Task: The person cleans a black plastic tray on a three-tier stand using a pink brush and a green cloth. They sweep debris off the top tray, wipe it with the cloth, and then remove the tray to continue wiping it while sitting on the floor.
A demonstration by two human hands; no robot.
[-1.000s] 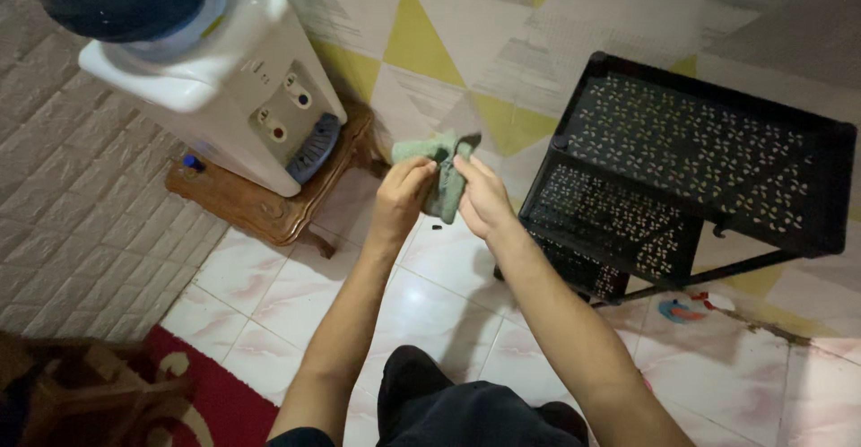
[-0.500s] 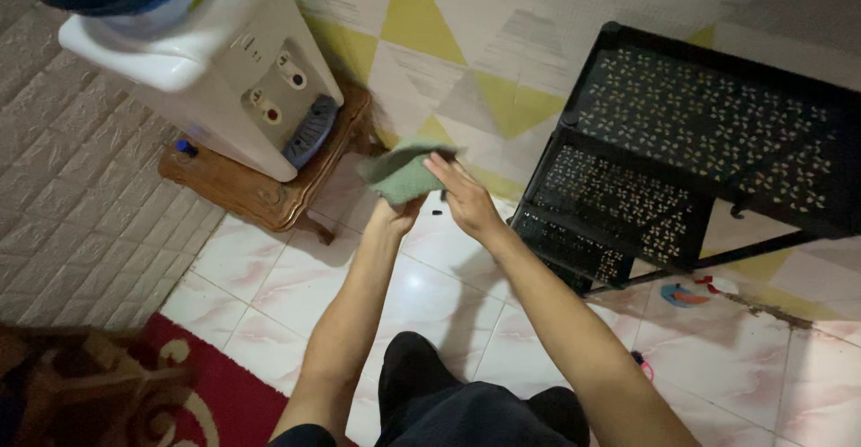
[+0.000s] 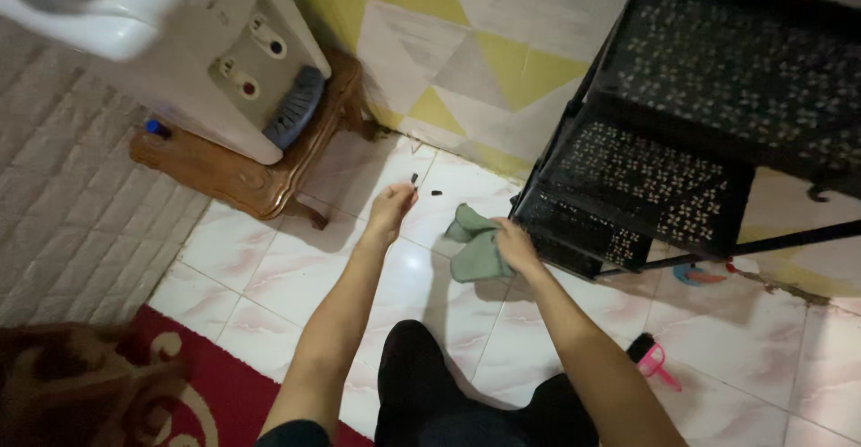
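Cloth [image 3: 478, 248], green and bunched, sits on the floor tiles [image 3: 430, 303] beside the rack [image 3: 628, 205]; right hand [image 3: 516, 243] pinches its right edge. Soft, light, grips anywhere. Left hand [image 3: 392, 207] hovers apart, fingers loosely curled, empty.

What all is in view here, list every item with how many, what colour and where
cloth: one, green, on the floor tiles under the right hand
small bits: two, dark, on the tiles near the wall
shelf rack: one, black perforated metal, right
water dispenser: one, white, top left
stand: one, brown wood, under the dispenser
brush: one, pink handle, dark bristles, floor at right
rug: one, red patterned, bottom left
left hand: empty, above the tiles
right hand: grip on the cloth
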